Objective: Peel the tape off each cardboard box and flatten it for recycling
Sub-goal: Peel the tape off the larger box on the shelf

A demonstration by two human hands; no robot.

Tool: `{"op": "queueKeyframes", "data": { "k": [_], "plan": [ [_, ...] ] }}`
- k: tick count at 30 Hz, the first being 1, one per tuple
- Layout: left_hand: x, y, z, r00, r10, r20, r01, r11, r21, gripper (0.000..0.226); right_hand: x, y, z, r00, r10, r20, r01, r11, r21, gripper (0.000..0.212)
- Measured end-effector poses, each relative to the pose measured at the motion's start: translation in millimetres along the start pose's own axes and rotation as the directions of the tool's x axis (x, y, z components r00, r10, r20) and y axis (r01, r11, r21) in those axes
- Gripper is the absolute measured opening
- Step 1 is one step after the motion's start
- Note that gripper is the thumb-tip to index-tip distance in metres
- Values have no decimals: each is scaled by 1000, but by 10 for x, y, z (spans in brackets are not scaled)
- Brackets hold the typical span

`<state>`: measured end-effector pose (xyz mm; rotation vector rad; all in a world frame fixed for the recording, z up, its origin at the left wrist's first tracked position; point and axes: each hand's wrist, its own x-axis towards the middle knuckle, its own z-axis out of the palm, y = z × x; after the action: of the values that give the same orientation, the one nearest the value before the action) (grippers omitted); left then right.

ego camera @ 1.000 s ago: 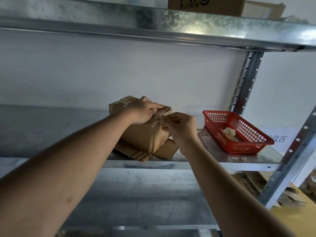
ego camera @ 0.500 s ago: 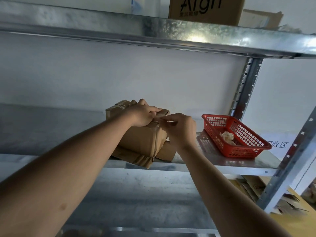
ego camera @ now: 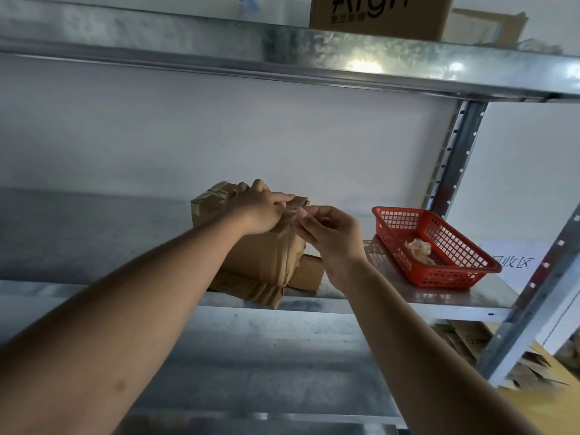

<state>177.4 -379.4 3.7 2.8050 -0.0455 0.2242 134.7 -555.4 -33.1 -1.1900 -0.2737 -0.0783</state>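
Observation:
A brown cardboard box (ego camera: 260, 255) wrapped in clear tape stands on the metal shelf (ego camera: 408, 301), resting on flattened cardboard (ego camera: 251, 288). My left hand (ego camera: 260, 211) grips the box's top right edge and holds it down. Just right of that edge, my right hand (ego camera: 326, 233) pinches the end of a clear tape strip (ego camera: 296, 213) between thumb and fingers. The tape runs from the box top down its front face.
A red plastic basket (ego camera: 452, 271) with crumpled tape (ego camera: 419, 249) inside sits to the right on the shelf. A steel upright (ego camera: 452, 158) stands behind it. The upper shelf carries a printed box (ego camera: 376, 14). Flattened cardboard (ego camera: 470, 340) lies below at the right.
My right hand has drawn slightly away from the box's top edge, with the tape end pinched. My left hand stays on the box top.

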Motion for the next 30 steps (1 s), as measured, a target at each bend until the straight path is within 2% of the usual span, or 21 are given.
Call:
{"op": "queueKeyframes", "data": {
  "k": [2, 4, 6, 8, 10, 13, 15, 17, 20, 22, 27, 30],
  "plan": [
    [2, 5, -5, 1000, 10, 1, -10, 1000, 11, 44, 6, 20, 48, 998, -19, -57, 19, 1000, 1, 26],
    [12, 1, -17, 1000, 17, 9, -17, 1000, 9, 44, 33, 24, 67, 992, -64, -107, 47, 987, -152, 26],
    [21, -4, -21, 1000, 21, 15, -21, 1000, 6, 44, 78, 35, 60, 985, -129, -114, 83, 936, -342, 19],
    [31, -1, -20, 1000, 16, 12, -16, 1000, 7, 45, 122, 35, 78, 973, -204, -106, 137, 884, -447, 9],
    [57, 2, -22, 1000, 5, 19, -5, 1000, 2, 46, 146, 47, 122, 968, -236, -79, 171, 861, -479, 1],
    [107, 11, -5, 999, -2, 32, 2, 1000, -18, 47, 166, 67, 151, 978, -194, -83, 134, 875, -466, 4],
    [139, 29, 17, 1000, -6, 25, 7, 1000, -20, 49, 164, 63, 110, 978, -178, -106, 99, 849, -519, 9],
    [169, 50, 32, 1000, -7, 17, 7, 1000, 1, 51, 144, 58, 47, 969, -231, -93, 115, 747, -655, 13],
    [199, 56, 50, 1000, 13, 16, -13, 999, 32, 53, 83, 20, 1, 943, -332, 26, 170, 412, -895, 27],
    [199, 47, 55, 1000, 21, 11, -22, 999, 43, 53, 54, -24, -7, 941, -328, 86, 177, 259, -949, 31],
    [175, 115, 24, 999, -5, 33, 3, 999, 53, 52, 39, -48, -3, 906, -359, 223, 287, 137, -948, 40],
    [176, 189, -13, 996, -46, 75, 43, 998, 44, 50, 96, -5, -2, 873, -402, 276, 356, 139, -924, 29]
  ]
}}
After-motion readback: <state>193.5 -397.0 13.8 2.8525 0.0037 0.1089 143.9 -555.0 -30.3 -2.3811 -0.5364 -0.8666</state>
